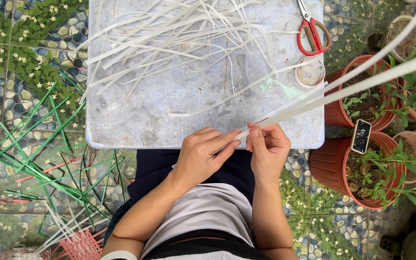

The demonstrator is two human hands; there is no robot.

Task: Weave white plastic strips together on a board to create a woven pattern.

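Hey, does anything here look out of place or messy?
Yes. A phone is stuck upright in the soil of a terracotta pot, an odd perch. Green strips lie scattered on the tiled floor. Both hands hold white strips normally.

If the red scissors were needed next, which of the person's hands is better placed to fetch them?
Probably the right hand: the scissors lie at the table's far right, on its side. Both hands pinch the white strips, the left hand farther away.

White top, dark trousers, bare forearms
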